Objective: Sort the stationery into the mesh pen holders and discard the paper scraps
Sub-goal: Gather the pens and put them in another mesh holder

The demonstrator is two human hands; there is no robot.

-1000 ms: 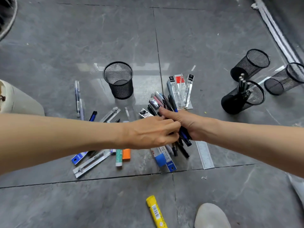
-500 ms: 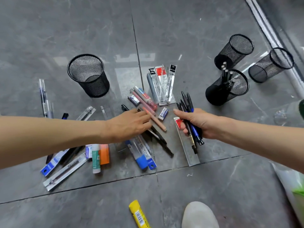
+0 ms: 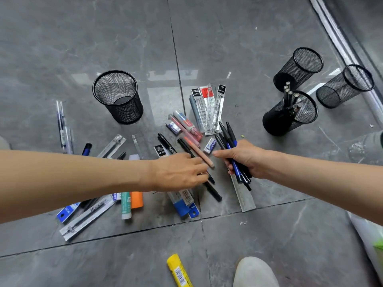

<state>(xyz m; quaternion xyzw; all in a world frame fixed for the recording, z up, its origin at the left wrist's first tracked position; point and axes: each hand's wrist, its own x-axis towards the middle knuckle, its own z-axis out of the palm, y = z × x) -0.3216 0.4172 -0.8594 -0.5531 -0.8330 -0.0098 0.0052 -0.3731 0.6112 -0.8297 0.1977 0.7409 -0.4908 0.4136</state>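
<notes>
Right hand [image 3: 246, 160] is clamped on a bundle of pens [image 3: 228, 137], blue and black, tips pointing far. Left hand [image 3: 178, 172], just left of it and apart, has fingers curled down onto the loose black pens [image 3: 213, 192] on the floor [image 3: 269, 245]; whether one is pinched cannot be told. Step in hand, by judgement: gathering pens into one bundle. The next move calls for drawing a black pen clear of the pink pencil [image 3: 202, 155] crossing it, passing it right, then carrying the bundle to a holder. The pencil-filled holder [image 3: 273, 121] stands far right, an empty holder [image 3: 126, 112] far left. A paper scrap [image 3: 243, 223] lies near, not yet discarded.
</notes>
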